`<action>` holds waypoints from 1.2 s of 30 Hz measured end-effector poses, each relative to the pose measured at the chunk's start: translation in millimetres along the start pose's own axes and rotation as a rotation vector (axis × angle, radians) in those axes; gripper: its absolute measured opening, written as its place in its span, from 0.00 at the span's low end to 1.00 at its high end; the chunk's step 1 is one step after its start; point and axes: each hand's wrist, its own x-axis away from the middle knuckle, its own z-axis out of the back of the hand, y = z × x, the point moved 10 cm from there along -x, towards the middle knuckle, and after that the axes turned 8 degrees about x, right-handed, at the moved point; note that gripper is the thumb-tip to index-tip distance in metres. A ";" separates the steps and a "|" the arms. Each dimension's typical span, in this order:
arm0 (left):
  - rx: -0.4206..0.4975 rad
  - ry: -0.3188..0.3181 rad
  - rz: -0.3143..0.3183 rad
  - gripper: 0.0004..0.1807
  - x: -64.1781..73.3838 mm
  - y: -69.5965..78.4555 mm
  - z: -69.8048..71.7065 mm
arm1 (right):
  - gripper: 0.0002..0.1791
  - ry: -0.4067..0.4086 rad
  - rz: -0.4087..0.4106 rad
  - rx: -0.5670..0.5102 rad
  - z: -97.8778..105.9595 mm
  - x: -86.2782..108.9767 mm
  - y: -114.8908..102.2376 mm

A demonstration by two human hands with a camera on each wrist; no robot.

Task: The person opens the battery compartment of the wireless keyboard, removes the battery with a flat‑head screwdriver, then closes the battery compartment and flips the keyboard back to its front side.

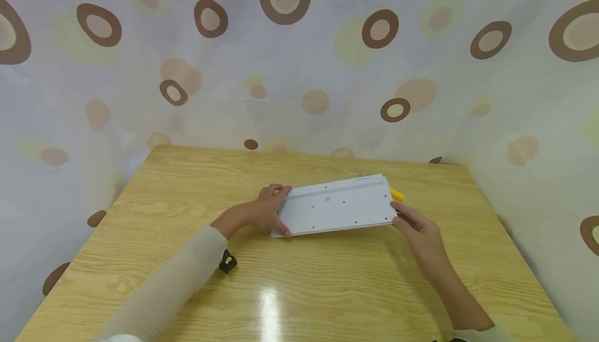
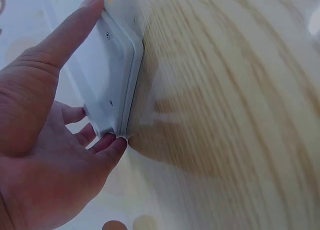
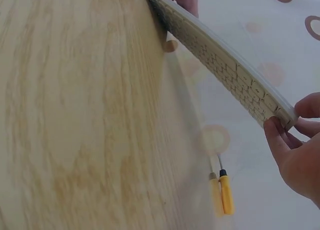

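Note:
A white computer keyboard (image 1: 334, 206) is held tilted over the table, its screw-dotted back facing up. Its keys (image 3: 220, 60) show on the underside in the right wrist view. My left hand (image 1: 269, 209) grips the left end, thumb (image 2: 75, 27) across the back and the other fingers around the far edge. That end sits low at the wood in the left wrist view. At the other end, my right hand (image 1: 421, 235) pinches the short side between thumb and fingers, and this end is raised higher. Behind the keyboard lies a screwdriver (image 1: 396, 194) with a yellow handle, partly hidden.
The wooden table (image 1: 327, 290) has a glossy top. A white curtain (image 1: 299, 71) with brown and beige circles hangs at its back and sides. A small black piece with a yellow mark (image 1: 228, 262) shows beside the left sleeve.

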 end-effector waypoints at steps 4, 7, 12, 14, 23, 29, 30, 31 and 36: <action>0.004 -0.011 -0.002 0.70 4.0 -1.2 4.7 | 0.29 -0.016 -0.038 0.031 -6.6 -0.3 5.9; 0.004 -0.015 -0.007 0.70 6.7 -2.3 7.7 | 0.27 -0.028 -0.047 0.048 -10.7 -1.1 9.6; 0.010 -0.013 -0.008 0.69 10.7 -6.1 10.8 | 0.27 -0.061 -0.078 0.090 -17.7 -2.8 19.0; 0.015 -0.011 -0.007 0.68 11.4 -7.8 11.2 | 0.27 -0.075 -0.100 0.103 -20.0 -3.9 23.7; -0.004 -0.003 -0.022 0.68 9.5 -13.5 9.2 | 0.26 -0.128 -0.139 0.205 -30.4 -6.2 35.5; -0.012 -0.010 -0.028 0.67 8.9 -11.6 8.3 | 0.25 -0.118 -0.119 0.262 -33.3 -5.5 35.8; -0.018 -0.010 -0.027 0.67 8.9 -11.4 8.2 | 0.25 -0.114 -0.114 0.274 -33.3 -5.4 35.7; -0.025 -0.010 -0.026 0.67 9.1 -11.3 8.1 | 0.24 -0.112 -0.106 0.286 -33.4 -5.2 35.3; -0.037 -0.016 -0.013 0.67 10.7 -9.6 8.7 | 0.23 -0.107 -0.090 0.335 -33.9 -4.1 35.4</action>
